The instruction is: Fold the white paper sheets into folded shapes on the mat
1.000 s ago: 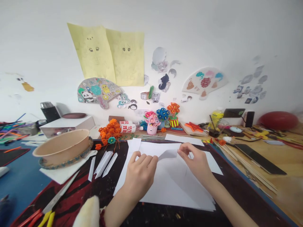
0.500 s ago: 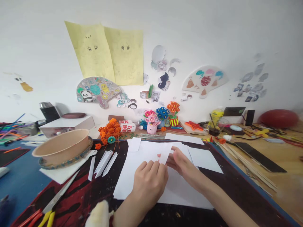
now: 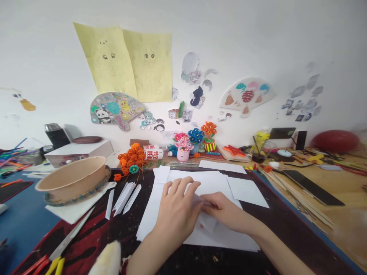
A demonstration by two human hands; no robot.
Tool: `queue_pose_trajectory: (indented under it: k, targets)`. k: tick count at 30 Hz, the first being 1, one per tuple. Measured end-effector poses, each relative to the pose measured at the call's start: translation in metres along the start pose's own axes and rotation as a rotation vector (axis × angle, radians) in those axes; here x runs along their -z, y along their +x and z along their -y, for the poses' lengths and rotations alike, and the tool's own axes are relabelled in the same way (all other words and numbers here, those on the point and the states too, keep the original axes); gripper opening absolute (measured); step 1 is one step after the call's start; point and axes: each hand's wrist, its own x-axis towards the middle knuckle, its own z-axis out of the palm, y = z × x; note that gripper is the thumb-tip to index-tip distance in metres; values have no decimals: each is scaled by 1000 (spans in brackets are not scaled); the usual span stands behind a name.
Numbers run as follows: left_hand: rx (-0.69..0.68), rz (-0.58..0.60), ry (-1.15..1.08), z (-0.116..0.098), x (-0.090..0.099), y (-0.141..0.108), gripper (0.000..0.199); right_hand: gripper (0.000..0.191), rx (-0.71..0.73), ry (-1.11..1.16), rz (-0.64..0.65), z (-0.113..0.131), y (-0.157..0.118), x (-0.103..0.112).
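Observation:
Over a stack of white paper sheets (image 3: 155,214), both hands meet at a small piece of white paper (image 3: 208,222). My left hand (image 3: 179,206) has its back to the camera, its fingers bent and a little apart, with the thumb by the paper's upper edge. My right hand (image 3: 222,210) pinches the same piece from the right, thumb and forefinger close together. The piece hangs tilted below the fingers, partly hidden by them. Several narrow folded white strips (image 3: 124,198) lie left of the stack on the dark mat.
Scissors (image 3: 69,238) and a beige basin (image 3: 73,177) are at the left. Orange flowers (image 3: 132,158) and small flower pots (image 3: 182,154) stand behind the stack. Wooden sticks (image 3: 301,202) and a dark flat object (image 3: 312,187) lie at the right.
My left fist has opened up and its fingers have lifted. My right hand has turned and closed in on the paper, which now hangs lower. The view has shifted slightly.

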Motion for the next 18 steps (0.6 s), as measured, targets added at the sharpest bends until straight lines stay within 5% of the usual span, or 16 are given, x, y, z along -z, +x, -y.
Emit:
queue_pose_trajectory:
  k: [3, 9, 18]
  targets:
    - [-48, 16, 69, 4, -4, -1, 7, 29, -3, -130, -62, -7, 1, 2]
    - [-2, -59, 117, 7, -2, -1, 16, 37, 37, -394, -320, -12, 2, 8]
    - [-146, -5, 254, 4, -10, -3, 16, 28, 320, -718, -280, -15, 0, -6]
